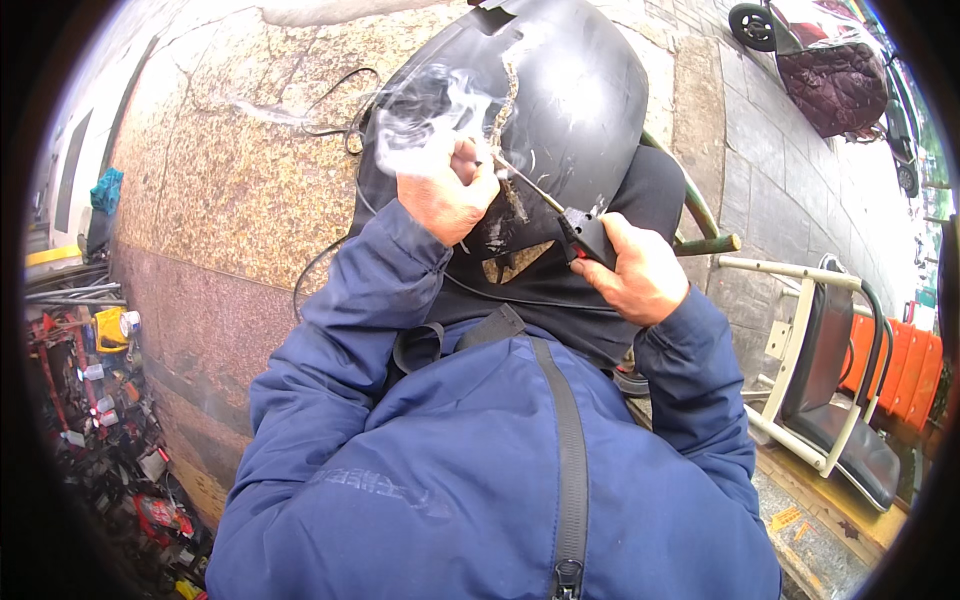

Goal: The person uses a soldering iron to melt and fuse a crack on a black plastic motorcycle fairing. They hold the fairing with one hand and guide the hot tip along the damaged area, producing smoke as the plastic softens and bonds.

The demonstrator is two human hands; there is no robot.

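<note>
While smoke (pixel 425 125) curled at eleven o'clock, the right grip (pixel 645 272) held the iron (pixel 585 232); whether the left grip (pixel 442 198) pinched anything, I couldn't tell. The black shell (pixel 590 80), at twelve, probably wanted slow, even heat along its rough seam (pixel 509 88).

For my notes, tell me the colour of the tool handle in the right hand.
The tool handle is mostly black with some red; see the head view.

The panel (pixel 590 90) lies over the knees (pixel 657 195), clutter (pixel 110 430) left, a chair (pixel 828 385) right.
</note>
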